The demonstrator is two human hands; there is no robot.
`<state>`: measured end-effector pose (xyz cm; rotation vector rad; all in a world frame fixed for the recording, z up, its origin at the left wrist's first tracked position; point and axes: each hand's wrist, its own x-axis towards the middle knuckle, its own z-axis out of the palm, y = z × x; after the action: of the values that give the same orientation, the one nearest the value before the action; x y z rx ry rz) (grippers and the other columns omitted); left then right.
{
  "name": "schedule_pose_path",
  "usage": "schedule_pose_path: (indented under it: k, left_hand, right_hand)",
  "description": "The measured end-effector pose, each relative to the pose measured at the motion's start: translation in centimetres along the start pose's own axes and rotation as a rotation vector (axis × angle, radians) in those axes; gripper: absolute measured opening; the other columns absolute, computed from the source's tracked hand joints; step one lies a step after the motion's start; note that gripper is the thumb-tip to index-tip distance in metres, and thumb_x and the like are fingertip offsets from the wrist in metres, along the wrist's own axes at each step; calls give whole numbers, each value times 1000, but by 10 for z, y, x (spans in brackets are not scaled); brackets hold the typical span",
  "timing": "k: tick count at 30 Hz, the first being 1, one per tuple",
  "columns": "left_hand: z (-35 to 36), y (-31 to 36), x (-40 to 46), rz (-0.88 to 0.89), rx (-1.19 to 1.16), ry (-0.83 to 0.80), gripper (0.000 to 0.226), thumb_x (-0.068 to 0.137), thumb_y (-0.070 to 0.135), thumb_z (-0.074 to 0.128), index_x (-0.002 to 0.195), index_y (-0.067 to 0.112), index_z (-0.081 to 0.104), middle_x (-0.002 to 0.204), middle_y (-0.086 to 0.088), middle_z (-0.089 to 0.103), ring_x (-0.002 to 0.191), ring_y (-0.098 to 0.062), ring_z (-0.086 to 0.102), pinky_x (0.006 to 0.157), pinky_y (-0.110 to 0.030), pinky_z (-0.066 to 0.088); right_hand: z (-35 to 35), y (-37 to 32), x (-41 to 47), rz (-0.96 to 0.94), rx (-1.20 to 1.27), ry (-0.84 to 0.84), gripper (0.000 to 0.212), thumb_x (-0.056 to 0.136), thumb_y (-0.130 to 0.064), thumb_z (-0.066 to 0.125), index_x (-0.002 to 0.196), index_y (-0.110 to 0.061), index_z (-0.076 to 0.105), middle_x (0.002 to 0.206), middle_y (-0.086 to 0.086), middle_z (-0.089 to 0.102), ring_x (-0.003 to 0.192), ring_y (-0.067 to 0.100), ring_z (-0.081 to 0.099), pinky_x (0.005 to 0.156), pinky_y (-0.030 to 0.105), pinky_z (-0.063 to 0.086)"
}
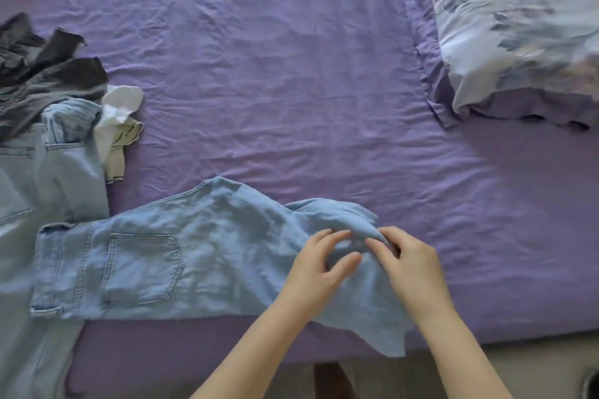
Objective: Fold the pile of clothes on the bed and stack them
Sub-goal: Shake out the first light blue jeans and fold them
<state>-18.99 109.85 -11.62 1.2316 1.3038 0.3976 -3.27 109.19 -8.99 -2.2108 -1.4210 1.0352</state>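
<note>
Presently, 1 pair of light blue jeans (162, 256) lies flat along the near edge of the bed (275, 74), waistband to the left, back pocket facing up, legs running to the right. The leg end is bunched and partly turned over itself under both hands, and a flap of it hangs off the near edge.

The left hand (319, 272) rests on the bunched denim, fingers loosely curled and slightly apart, thumb extended toward the right; whether it pinches cloth cannot be told. The right hand (410, 266) has its fingertips curled down into a ridge of the fabric and appears to pinch it. The 2 hands sit just beside each other.

The unfolded pile (48, 107) lies at the far left: a dark grey garment (42, 65), a white garment (120, 116), and a 2nd pair of light jeans (39, 178) running down the left side. A patterned pillow (518, 29) sits at the far right. No folded stack is visible.

Judgement: the step in hand is the 1st garment's fold, at the stage of straightening the leg end. The task is at an early stage. The next move calls for a firm hold on the hem, the crumple pulled flat, then the legs carried left toward the waistband. Risk: the hanging flap may drag the fold crooked.
</note>
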Motion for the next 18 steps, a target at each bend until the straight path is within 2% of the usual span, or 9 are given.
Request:
schedule_pose_path:
  k: [2,4,6,8,10,12,14,16,18]
  left_hand:
    - [-2,21,-15,58,-187,-79,48,76,54,68,121,55,52,127,35,47,129,6,40,101,-24,41]
    - [-16,36,-27,126,-259,-37,59,73,52,73,125,59,45,132,31,49,126,7,43,96,-21,44]
    - [-33,42,-31,152,-272,111,64,74,39,76,129,52,47,128,25,56,118,6,52,90,-13,45]
    - [-50,41,-30,146,-264,278,43,82,19,72,122,29,60,112,11,69,103,-1,63,81,-14,48]
    - [-63,40,-27,80,-364,405,20,88,4,64,106,11,67,97,-3,74,90,-10,67,75,-19,51]
    - [-75,33,-24,18,-470,471,14,89,-1,59,99,6,68,92,-9,73,84,-14,67,74,-23,53]
    - [-90,24,-23,-11,-542,520,13,89,-1,59,95,6,68,88,-7,73,81,-14,67,71,-22,54]
    - [-109,10,-21,-39,-614,570,12,88,1,61,94,8,68,86,-5,73,79,-12,67,70,-21,54]
    - [-128,-3,-22,-75,-653,589,12,87,2,62,96,7,69,86,-4,74,78,-12,67,70,-21,55]
  right_hand:
    - [-8,-28,-3,-50,251,50,13,86,-21,66,86,-34,63,75,-16,66,73,-2,60,64,9,43]
    - [-11,-57,-2,-81,446,17,16,87,-15,65,92,-30,65,79,-13,68,75,-4,62,65,6,44]
    - [-10,-85,-3,-130,653,-94,20,89,-9,62,98,-26,66,90,-12,70,86,-5,64,74,8,47]
    - [-5,-104,-5,-194,772,-197,23,90,-7,60,104,-25,65,97,-15,70,97,-5,63,82,8,46]
    - [6,-109,-6,-287,706,-210,24,90,-13,62,110,-26,64,103,-20,68,104,-6,59,86,8,43]
    - [22,-98,-6,-395,486,-124,33,88,-18,66,119,-26,60,115,-22,61,115,-4,51,95,10,36]
    - [42,-77,-4,-477,202,-67,50,85,-25,69,132,-23,52,134,-14,50,129,3,39,108,23,29]
    - [62,-54,-4,-422,-22,-105,62,85,-36,67,140,-23,41,143,-12,40,135,6,28,114,36,21]
    - [77,-40,-5,-305,-108,-136,56,86,-35,66,137,-23,46,133,-10,51,130,14,38,110,43,25]
